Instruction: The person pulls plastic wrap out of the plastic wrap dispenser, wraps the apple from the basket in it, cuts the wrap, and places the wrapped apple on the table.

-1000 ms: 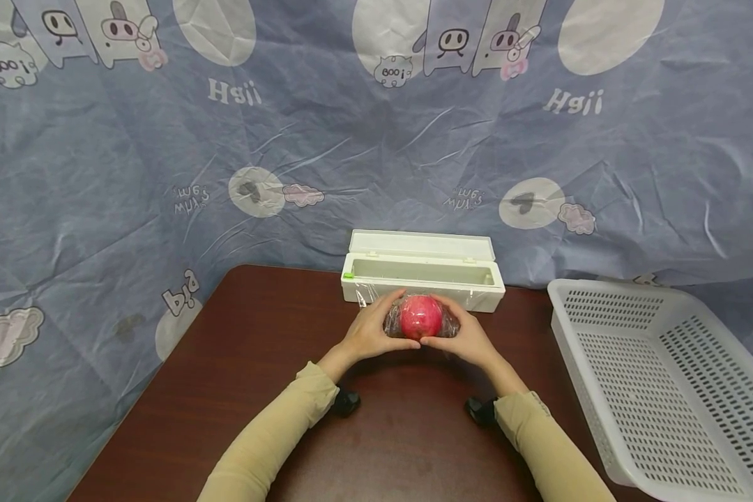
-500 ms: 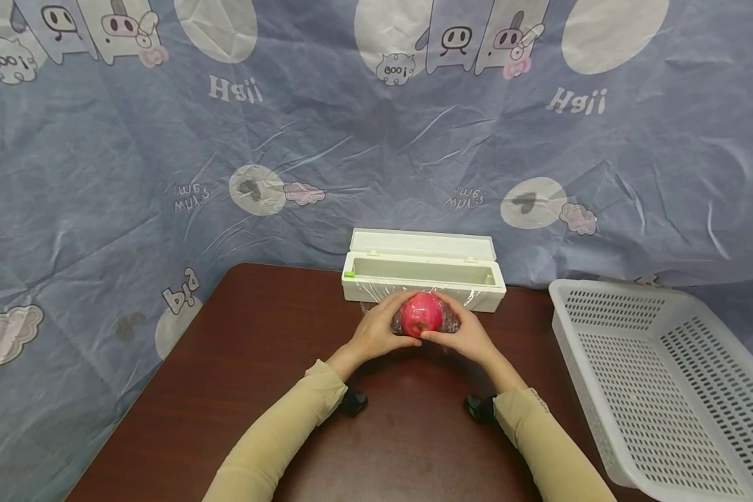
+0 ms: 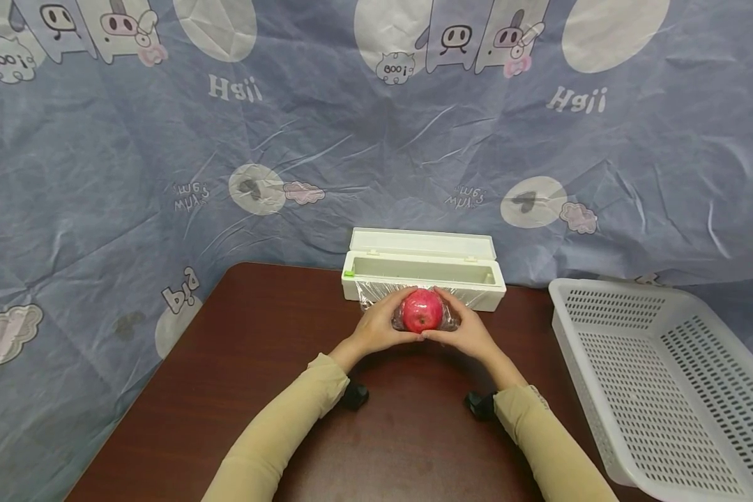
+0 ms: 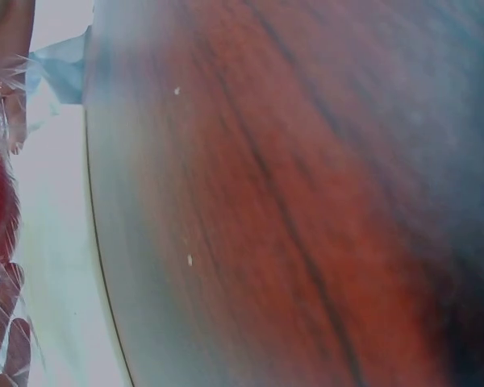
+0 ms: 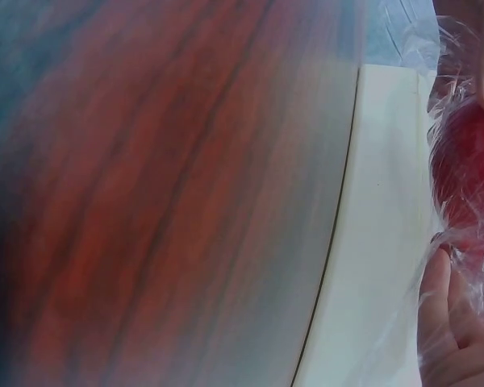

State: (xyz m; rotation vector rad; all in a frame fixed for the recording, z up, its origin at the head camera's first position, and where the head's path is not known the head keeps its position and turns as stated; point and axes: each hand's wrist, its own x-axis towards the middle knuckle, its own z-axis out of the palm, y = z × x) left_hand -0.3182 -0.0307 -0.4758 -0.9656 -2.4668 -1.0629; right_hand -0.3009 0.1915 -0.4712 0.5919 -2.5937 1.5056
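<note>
Between both hands is a red apple [image 3: 423, 311], its dimpled end turned toward the head camera. Clear plastic wrap [image 5: 460, 193] lies crinkled around it and bunches at its sides. My left hand [image 3: 379, 326] grips the apple from the left, and my right hand [image 3: 467, 331] from the right; the thumbs meet at its near side. Some far fingers are hidden behind the fruit in the head view. Just beyond stands a long white wrap box [image 3: 423, 275] with its lid raised, and film hangs over its front face. Only slivers of apple and fingers show in the wrist views.
A white perforated plastic basket [image 3: 659, 376] stands at the right of the dark brown table [image 3: 263, 328]. Behind the table hangs a blue patterned cloth [image 3: 383, 160]. Black wrist cameras [image 3: 354, 395] sit under both forearms.
The apple has been turned between the hands, bringing its dimple into view on the near side. Both hands have shifted slightly, the left one a little to the right.
</note>
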